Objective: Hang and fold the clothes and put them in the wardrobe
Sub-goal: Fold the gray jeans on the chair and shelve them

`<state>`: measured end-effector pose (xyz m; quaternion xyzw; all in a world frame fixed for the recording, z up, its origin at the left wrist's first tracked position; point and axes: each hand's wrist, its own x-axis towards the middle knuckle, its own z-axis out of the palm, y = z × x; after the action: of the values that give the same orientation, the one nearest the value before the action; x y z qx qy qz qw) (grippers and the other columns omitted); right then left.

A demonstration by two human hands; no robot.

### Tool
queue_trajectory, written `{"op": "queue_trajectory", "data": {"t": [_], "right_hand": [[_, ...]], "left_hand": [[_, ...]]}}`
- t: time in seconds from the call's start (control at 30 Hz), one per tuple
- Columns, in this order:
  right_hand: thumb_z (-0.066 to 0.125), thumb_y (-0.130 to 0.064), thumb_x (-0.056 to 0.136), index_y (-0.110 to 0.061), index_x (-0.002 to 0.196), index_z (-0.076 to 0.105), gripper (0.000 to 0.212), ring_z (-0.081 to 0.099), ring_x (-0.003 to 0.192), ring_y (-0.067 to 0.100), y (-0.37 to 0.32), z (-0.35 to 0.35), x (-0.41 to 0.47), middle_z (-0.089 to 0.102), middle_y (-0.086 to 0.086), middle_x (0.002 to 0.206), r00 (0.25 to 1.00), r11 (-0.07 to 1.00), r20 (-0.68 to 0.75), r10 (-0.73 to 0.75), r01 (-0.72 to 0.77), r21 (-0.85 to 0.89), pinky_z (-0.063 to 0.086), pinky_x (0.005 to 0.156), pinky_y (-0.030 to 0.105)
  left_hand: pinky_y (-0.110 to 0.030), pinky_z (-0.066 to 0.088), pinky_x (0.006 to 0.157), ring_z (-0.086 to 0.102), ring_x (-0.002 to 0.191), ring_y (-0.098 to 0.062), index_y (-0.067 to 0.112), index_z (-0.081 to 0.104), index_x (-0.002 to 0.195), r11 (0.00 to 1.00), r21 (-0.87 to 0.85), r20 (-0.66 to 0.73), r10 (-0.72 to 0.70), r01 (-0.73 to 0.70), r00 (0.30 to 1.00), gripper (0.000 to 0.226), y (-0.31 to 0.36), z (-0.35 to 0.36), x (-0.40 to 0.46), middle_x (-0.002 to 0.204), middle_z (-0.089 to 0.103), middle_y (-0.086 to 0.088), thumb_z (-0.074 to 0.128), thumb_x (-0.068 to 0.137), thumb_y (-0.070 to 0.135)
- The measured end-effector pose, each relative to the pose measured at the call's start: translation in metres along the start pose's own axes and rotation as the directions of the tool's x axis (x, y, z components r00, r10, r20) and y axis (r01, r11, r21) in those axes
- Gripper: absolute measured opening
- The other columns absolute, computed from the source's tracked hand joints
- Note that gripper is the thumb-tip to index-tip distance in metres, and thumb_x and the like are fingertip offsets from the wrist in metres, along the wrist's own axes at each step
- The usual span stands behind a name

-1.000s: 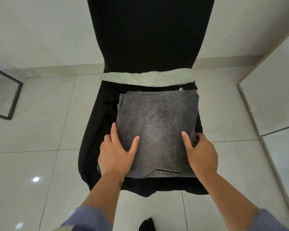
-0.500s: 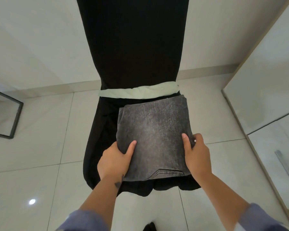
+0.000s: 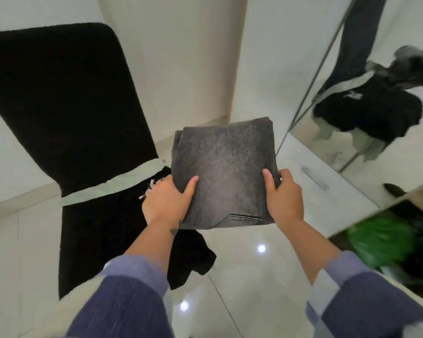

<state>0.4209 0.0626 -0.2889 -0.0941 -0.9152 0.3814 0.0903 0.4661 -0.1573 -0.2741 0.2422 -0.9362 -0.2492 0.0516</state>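
Head view: both hands have the folded grey jeans [image 3: 224, 172] up in the air, between the black chair [image 3: 66, 123] and the wardrobe [image 3: 327, 181]. Left hand [image 3: 166, 203] grips the left edge, thumb on top; right hand [image 3: 285, 198] grips the right edge the same way. Bottom compartment of the wardrobe has something green [image 3: 381, 242] stuffed in, too blurry to tell.

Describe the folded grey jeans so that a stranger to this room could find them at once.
Start at the tall black chair on the left and look right, toward the mirrored wardrobe. The folded grey jeans hang between them, held by the left hand and right hand. No other cloth is faded grey and squarely folded.
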Motion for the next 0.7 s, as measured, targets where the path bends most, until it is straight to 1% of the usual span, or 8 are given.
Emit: {"op": "queue_trajectory", "data": {"t": [0.13,0.2,0.3,0.37,0.5,0.6,0.63,0.7], "right_hand": [[0.042,-0.052,0.094,-0.011,0.103,0.051,0.044,0.059,0.084,0.035,0.037,-0.089,0.008,0.064,0.014,0.090,0.986,0.996,-0.142,0.085,-0.090,-0.029,0.046,0.065,0.039],[0.041,-0.053,0.093,-0.012,0.104,0.051,0.044,0.059,0.083,0.034,0.062,-0.133,0.005,0.065,0.012,0.090,0.970,0.991,-0.211,0.118,-0.130,-0.042,0.047,0.065,0.038],[0.041,-0.055,0.093,-0.013,0.108,0.052,0.046,0.060,0.087,0.035,0.103,-0.197,-0.007,0.065,0.012,0.093,0.931,0.973,-0.313,0.189,-0.220,-0.064,0.050,0.068,0.041],[0.039,-0.055,0.093,-0.013,0.113,0.053,0.049,0.060,0.089,0.036,0.131,-0.237,-0.019,0.066,0.013,0.097,0.896,0.956,-0.377,0.233,-0.283,-0.082,0.050,0.069,0.040],[0.037,-0.056,0.093,-0.014,0.116,0.053,0.050,0.062,0.085,0.034,0.189,-0.302,-0.044,0.067,0.011,0.094,0.819,0.914,-0.466,0.336,-0.402,-0.048,0.052,0.067,0.040],[0.039,-0.052,0.094,-0.012,0.110,0.055,0.046,0.062,0.085,0.034,0.228,-0.336,-0.057,0.066,0.010,0.091,0.756,0.888,-0.527,0.387,-0.459,-0.006,0.044,0.061,0.033],[0.040,-0.051,0.094,-0.011,0.110,0.055,0.045,0.062,0.086,0.035,0.240,-0.346,-0.058,0.066,0.012,0.092,0.737,0.879,-0.543,0.402,-0.477,0.004,0.040,0.061,0.031],[0.042,-0.049,0.095,-0.008,0.112,0.056,0.046,0.062,0.088,0.036,0.262,-0.361,-0.056,0.067,0.015,0.094,0.702,0.866,-0.573,0.424,-0.500,0.028,0.038,0.062,0.031]], "left_hand": [[-0.030,0.038,0.062,0.062,0.088,-0.027,0.021,0.061,0.102,0.986,0.001,0.030,0.168,-0.169,0.985,0.056,0.088,0.012,-0.026,0.092,0.066,-0.003,0.041,0.084,0.070],[-0.031,0.042,0.062,0.063,0.086,-0.029,0.021,0.061,0.101,0.968,-0.021,0.050,0.251,-0.250,0.967,0.058,0.126,0.026,-0.044,0.092,0.067,-0.004,0.039,0.083,0.072],[-0.034,0.049,0.067,0.063,0.087,-0.032,0.022,0.061,0.098,0.932,-0.044,0.073,0.363,-0.361,0.929,0.060,0.183,0.053,-0.078,0.092,0.068,-0.007,0.038,0.081,0.075],[-0.033,0.046,0.066,0.063,0.088,-0.033,0.022,0.062,0.097,0.900,-0.053,0.100,0.435,-0.432,0.895,0.058,0.221,0.066,-0.108,0.092,0.068,-0.007,0.039,0.082,0.073],[-0.032,0.047,0.065,0.064,0.085,-0.030,0.025,0.061,0.095,0.825,-0.102,0.169,0.564,-0.555,0.808,0.055,0.288,0.096,-0.163,0.089,0.068,-0.004,0.039,0.082,0.073],[-0.030,0.042,0.063,0.063,0.084,-0.027,0.024,0.060,0.094,0.776,-0.142,0.211,0.630,-0.614,0.748,0.055,0.328,0.123,-0.195,0.086,0.067,-0.001,0.039,0.082,0.073],[-0.030,0.042,0.063,0.063,0.084,-0.027,0.024,0.060,0.094,0.761,-0.151,0.225,0.647,-0.630,0.728,0.055,0.341,0.133,-0.203,0.086,0.066,-0.001,0.038,0.082,0.073],[-0.030,0.043,0.064,0.063,0.084,-0.028,0.023,0.059,0.095,0.733,-0.161,0.244,0.679,-0.661,0.693,0.056,0.366,0.155,-0.212,0.087,0.067,-0.002,0.038,0.082,0.074]]}}
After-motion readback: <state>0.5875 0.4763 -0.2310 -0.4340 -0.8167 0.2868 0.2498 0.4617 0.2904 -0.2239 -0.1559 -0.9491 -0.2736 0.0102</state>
